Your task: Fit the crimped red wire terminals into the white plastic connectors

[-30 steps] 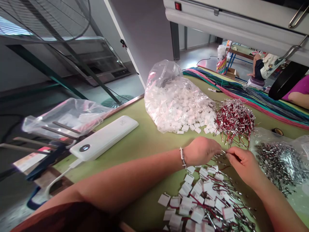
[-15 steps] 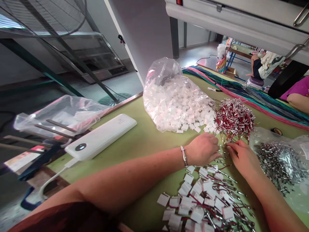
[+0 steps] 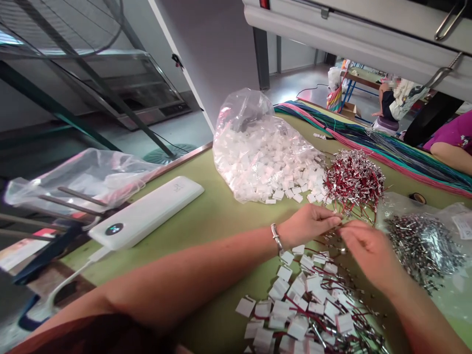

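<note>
Left hand (image 3: 305, 226) and right hand (image 3: 370, 253) nearly meet, curled; what either grasps, I cannot tell. A careless brush against the heaped red wires (image 3: 354, 179) could tangle them.

I can't read a single word or number from here. The long white plastic power bank (image 3: 147, 216), left of the frame's centre, has a round black display (image 3: 114, 229) with small lit greenish marks too blurred to make out, and a faint grey emblem (image 3: 178, 187) near its far end, just as illegible. At the right edge, the clear plastic bag of dark metallic pieces (image 3: 400, 202) carries a whitish label (image 3: 463, 225); its print is too small and pale to read.
</note>
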{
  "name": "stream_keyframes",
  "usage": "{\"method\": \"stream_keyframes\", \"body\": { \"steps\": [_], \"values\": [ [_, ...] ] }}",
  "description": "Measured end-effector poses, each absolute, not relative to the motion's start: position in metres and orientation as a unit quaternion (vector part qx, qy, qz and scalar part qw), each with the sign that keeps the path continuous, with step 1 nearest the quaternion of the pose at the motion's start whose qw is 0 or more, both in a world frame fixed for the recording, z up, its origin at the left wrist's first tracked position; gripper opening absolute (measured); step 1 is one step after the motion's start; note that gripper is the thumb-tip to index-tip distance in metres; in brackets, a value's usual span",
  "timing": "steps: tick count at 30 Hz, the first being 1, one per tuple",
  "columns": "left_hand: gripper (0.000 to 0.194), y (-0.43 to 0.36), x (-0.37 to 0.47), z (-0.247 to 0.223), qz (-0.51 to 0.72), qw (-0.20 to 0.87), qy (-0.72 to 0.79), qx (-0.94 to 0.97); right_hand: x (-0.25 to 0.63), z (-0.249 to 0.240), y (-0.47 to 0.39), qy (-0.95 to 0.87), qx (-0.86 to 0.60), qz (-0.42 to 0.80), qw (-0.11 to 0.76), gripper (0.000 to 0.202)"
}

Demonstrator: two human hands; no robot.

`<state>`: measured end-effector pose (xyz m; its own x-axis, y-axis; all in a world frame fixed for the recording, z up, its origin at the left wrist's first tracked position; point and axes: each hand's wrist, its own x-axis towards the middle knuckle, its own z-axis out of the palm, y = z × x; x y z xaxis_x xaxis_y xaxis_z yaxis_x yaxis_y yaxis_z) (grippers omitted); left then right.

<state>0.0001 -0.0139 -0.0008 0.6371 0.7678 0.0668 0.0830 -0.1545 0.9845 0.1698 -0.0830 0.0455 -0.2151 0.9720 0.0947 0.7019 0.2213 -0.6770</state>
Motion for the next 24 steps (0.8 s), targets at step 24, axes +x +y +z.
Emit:
{"method": "stream_keyframes", "body": {
  "steps": [24],
  "values": [
    [0.035, -0.004, -0.008, 0.005, 0.24, 0.469, 0.363, 0.769, 0.29, 0.026, -0.036, -0.611, -0.783, -0.073, -0.086, 0.026]
  ]
}}
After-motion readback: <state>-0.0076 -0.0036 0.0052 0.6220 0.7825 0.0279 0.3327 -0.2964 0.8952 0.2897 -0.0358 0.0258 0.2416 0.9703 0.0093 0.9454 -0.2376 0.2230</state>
